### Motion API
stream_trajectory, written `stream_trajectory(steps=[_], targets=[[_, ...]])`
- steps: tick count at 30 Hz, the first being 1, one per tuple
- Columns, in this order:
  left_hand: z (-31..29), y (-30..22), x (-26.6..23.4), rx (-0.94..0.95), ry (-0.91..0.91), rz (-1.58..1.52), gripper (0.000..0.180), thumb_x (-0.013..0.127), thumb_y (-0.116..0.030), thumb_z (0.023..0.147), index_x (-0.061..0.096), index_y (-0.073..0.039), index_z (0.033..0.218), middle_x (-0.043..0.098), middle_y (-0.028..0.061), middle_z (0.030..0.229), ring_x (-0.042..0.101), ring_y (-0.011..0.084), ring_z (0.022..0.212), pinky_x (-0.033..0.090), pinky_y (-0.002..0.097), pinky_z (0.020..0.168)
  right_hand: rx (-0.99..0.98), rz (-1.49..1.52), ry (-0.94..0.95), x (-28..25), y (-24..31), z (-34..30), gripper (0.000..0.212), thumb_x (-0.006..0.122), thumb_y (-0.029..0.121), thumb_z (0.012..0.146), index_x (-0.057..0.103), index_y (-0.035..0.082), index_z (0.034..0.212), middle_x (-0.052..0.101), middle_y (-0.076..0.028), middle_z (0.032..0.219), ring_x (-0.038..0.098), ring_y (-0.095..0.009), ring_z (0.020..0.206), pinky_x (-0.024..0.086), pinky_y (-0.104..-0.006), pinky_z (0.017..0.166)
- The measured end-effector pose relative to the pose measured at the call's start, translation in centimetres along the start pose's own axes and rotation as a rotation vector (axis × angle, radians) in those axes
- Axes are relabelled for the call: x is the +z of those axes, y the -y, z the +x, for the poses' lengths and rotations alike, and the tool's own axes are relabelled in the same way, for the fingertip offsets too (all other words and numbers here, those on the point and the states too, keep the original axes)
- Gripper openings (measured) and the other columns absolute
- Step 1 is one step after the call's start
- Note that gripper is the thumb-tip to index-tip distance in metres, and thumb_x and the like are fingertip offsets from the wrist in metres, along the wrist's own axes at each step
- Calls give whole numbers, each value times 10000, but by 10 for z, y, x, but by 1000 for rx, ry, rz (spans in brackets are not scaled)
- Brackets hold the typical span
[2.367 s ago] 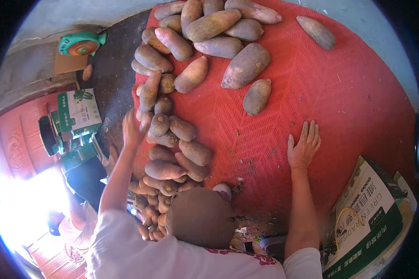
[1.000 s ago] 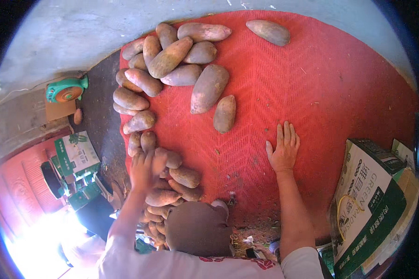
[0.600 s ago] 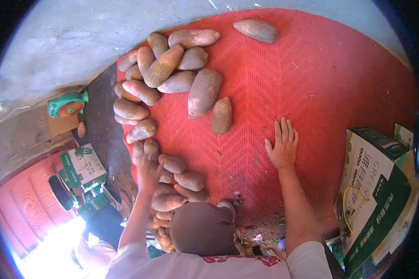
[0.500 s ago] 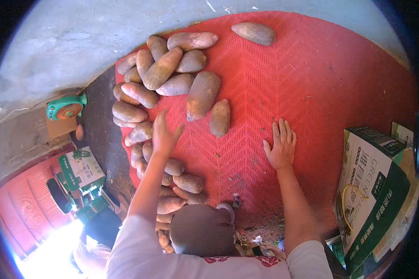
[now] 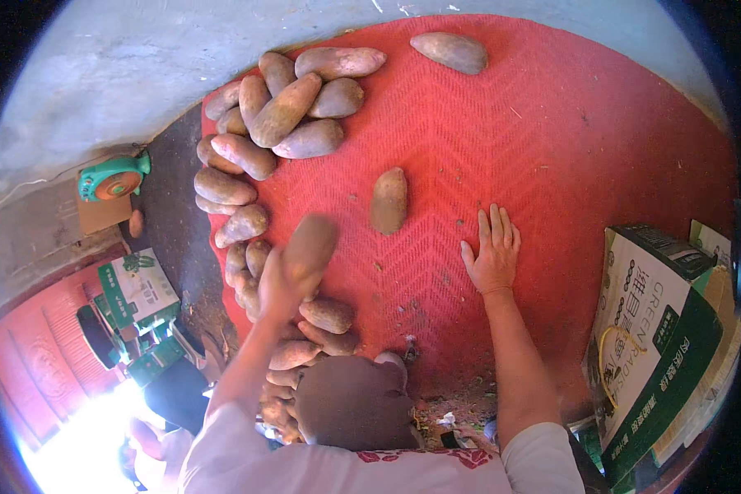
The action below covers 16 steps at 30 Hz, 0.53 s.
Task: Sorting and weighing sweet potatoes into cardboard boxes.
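My left hand (image 5: 277, 284) is closed round a big brown sweet potato (image 5: 314, 241), slightly blurred, over the left part of the red mat (image 5: 453, 321). Flat on that mat, fingers stretched out, lies my right hand (image 5: 494, 251) with nothing in it. Between the two hands, a little farther off, a smaller sweet potato (image 5: 389, 202) lies alone. Another single sweet potato (image 5: 449, 53) rests near the mat's far edge. Several more make a heap (image 5: 292, 111) at the far left, and a row (image 5: 225, 188) runs from there down the mat's left side towards me.
On the right stands a white and green cardboard carton (image 5: 646, 337) with a yellow cord handle. At the left are a teal round device (image 5: 114, 178) and another carton (image 5: 142, 284). A pale blue wall (image 5: 165, 58) borders the mat's far side. Brown fabric (image 5: 354, 403) shows below me.
My left hand has taken hold of the big sweet potato from beside the heap and brought it nearer to me. My right hand stays flat on the mat.
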<state>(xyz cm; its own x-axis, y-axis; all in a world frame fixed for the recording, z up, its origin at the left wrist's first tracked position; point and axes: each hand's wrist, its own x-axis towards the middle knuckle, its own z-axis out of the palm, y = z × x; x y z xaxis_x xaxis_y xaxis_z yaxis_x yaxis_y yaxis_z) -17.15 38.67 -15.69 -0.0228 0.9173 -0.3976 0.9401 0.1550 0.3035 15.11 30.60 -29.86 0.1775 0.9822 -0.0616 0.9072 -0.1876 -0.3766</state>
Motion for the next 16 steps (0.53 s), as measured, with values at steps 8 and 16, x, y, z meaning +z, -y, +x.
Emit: stream_trajectory(steps=[8, 16], targets=[[-257, 151, -86, -719, -1, 470, 714, 664, -397, 672, 425, -49, 1247, 525, 192, 1135, 492, 350, 1062, 375, 413, 904, -3, 54, -3, -6, 9, 4, 629, 630, 316, 742, 424, 36, 1266, 356, -137, 1361, 315, -293, 1264, 249, -441, 1028], [31, 69, -65, 175, -450, 387, 752, 688, -298, 729, 317, -37, 1330, 327, 205, 1357, 316, 378, 1246, 262, 454, 1034, -22, 32, -11, -1, 8, 3, 665, 636, 359, 736, 416, 42, 1277, 334, -130, 1378, 285, -290, 1283, 240, -438, 1035]])
